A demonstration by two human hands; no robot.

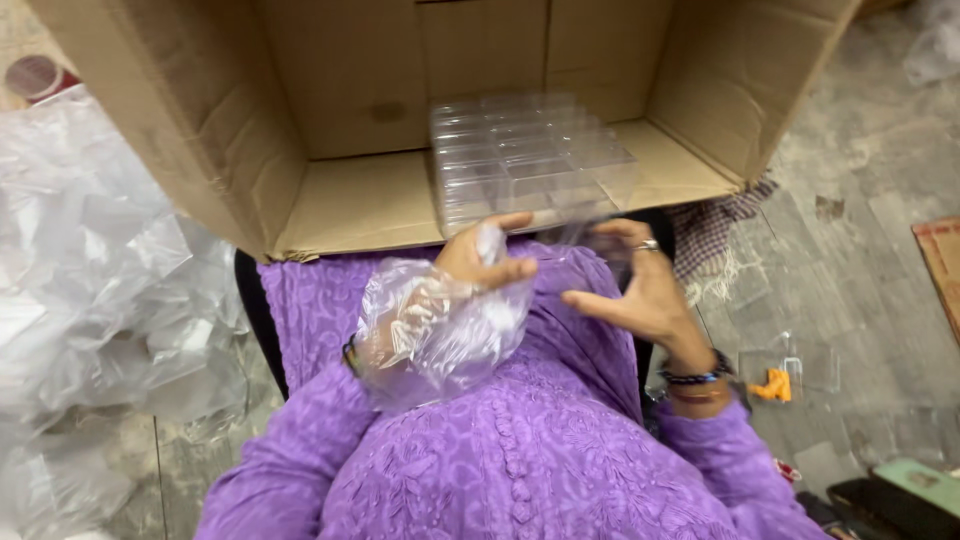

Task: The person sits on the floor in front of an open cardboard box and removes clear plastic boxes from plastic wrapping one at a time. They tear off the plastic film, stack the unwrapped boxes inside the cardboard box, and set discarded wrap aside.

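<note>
At the centre of the frame the person's left hand is pushed inside a clear plastic bag, which wraps the hand and wrist down to the forearm. The thumb and forefinger poke out at the bag's upper edge and pinch together on the film, so this hand is closed on the bag. Just to the right, the right hand is held half open with the fingers curved and spread; it wears a ring and beaded bracelets at the wrist. Its fingertips lie against the near edge of a clear plastic compartment tray, though whether they actually grip it cannot be told through the blur. That tray sits on top of a stack of like trays inside an open cardboard box that fills the upper middle of the frame. The person's purple sleeves and dress fill the lower centre. A heap of crumpled clear bags covers the left side. At lower right, on the grey floor, lies a small clear packet with orange pieces.
</note>
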